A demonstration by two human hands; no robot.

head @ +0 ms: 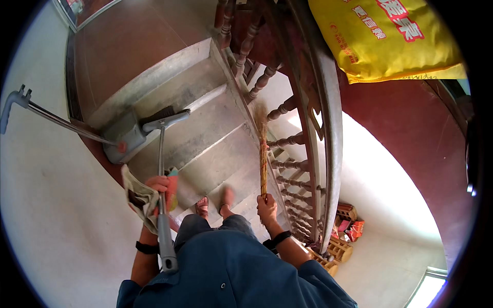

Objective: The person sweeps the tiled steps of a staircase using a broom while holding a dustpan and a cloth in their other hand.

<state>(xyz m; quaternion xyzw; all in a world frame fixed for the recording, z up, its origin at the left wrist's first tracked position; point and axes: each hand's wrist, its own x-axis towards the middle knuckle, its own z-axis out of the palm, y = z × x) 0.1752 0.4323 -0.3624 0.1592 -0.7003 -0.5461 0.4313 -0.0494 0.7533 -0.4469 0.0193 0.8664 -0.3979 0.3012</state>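
Note:
My left hand (157,184) grips the metal shaft of a push broom (161,146) along with folded cloths (143,195). The broom's grey head (166,120) with dark bristles rests on the stairs beside a grey long-handled dustpan (124,135). That dustpan stands against the wall, its metal handle leaning to the left. In my right hand (267,208) is a straw hand brush (263,165), held by its bound handle. Its blurred bristle end is at the foot of the balusters, along the stair edge.
Concrete steps (200,134) rise ahead to a reddish-brown landing (142,46). A banister rail (327,127) with turned balusters (292,140) runs along the right. A yellow bag (393,46) bearing writing is at upper right. Wooden furniture (341,248) shows far below.

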